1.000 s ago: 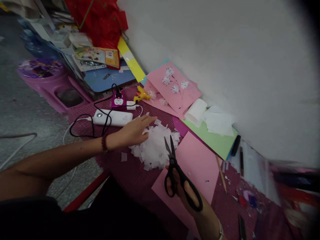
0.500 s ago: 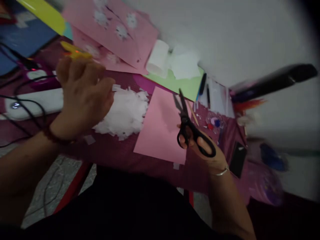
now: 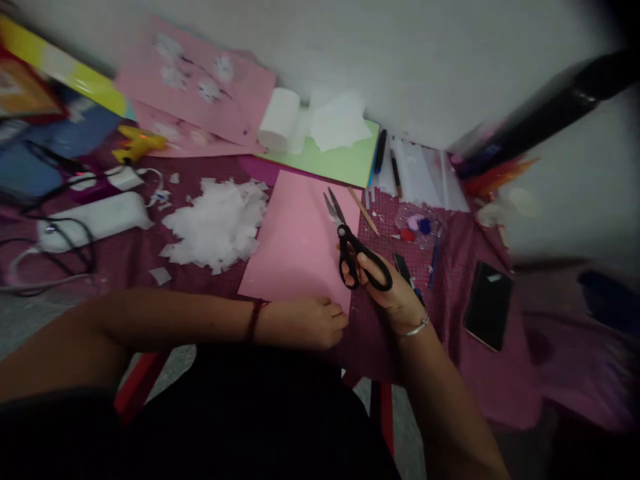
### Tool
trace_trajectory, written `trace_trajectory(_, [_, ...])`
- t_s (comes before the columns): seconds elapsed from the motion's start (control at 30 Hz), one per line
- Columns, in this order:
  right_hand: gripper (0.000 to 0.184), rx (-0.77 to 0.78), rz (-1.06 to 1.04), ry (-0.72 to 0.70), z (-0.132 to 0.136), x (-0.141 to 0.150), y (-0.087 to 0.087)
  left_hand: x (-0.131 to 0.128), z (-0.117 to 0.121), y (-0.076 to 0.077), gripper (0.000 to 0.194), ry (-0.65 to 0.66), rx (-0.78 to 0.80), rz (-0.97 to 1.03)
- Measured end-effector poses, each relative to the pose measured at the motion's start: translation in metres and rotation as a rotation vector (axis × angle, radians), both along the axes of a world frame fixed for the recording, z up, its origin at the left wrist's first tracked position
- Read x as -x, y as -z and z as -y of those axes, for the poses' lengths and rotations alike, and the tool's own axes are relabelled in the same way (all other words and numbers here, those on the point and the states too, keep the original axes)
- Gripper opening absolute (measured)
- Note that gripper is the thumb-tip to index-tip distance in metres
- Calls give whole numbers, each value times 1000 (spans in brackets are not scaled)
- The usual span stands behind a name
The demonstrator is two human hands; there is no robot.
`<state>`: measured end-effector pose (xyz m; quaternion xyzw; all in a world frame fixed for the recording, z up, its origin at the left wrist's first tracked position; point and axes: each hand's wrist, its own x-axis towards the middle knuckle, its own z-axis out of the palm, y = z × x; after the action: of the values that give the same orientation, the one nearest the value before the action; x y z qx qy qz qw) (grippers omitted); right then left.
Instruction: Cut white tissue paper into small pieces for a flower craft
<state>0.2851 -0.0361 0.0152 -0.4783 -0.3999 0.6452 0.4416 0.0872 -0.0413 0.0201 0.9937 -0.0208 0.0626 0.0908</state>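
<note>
Carefully, point the scissors (image 3: 342, 231) away from your left hand (image 3: 317, 323), fingers curled, hold unclear; your right hand (image 3: 396, 298) grips them.

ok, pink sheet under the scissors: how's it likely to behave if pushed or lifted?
The pink sheet is probably light and bendable, since it looks thin. It lies flat with straight edges, so may be slightly stiff. Pushed left, it would likely disturb the loose white scraps close beside it.
</note>
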Motion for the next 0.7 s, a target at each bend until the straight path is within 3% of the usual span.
trace_trajectory(0.07, [39,26,-73,40,-2,0,8,-7,1,4,16,-56,65,18])
trace_trajectory(0.13, [44,22,-117,62,-3,0,15,-7,-1,4,16,-194,126,30])
trace_trajectory(0.2, [49,1,-132,66,-4,0,19,3,-7,-1,14,-479,217,83])
trace_trajectory(0.3, [50,-12,-125,85,-3,-2,21,43,-19,-19,11,-1078,482,349])
trace_trajectory(0.4, [46,-7,-119,100,-1,-3,22,101,-38,-39,7,-1429,556,664])
trace_trajectory(0.47, [43,11,-122,115,-2,-4,23,139,-52,-51,16,-1549,514,767])
trace_trajectory(0.5, [42,23,-124,122,-2,-5,24,157,-59,-55,20,-1578,498,727])
trace_trajectory(0.6, [44,42,-111,114,-2,-5,23,201,-68,-66,34,-1531,395,319])
trace_trajectory(0.7, [42,20,-37,108,1,-6,21,230,-57,-71,45,-1455,272,-30])
